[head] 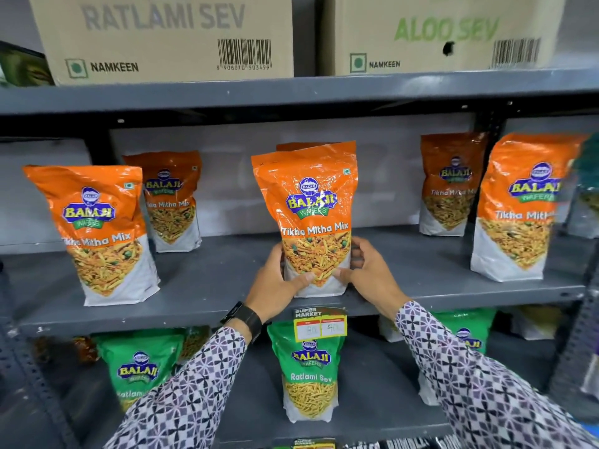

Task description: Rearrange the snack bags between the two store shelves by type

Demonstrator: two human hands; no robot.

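Orange Tikha Mitha Mix bag (pixel 309 218) stands upright at the centre of the frame, on the front of the upper shelf (pixel 207 280). Left hand (pixel 278 280) and right hand (pixel 366 270) grasp its lower sides, thumbs across the front. Green Ratlami Sev bag (pixel 309 374) stands on the lower shelf (pixel 369 406), directly beneath.
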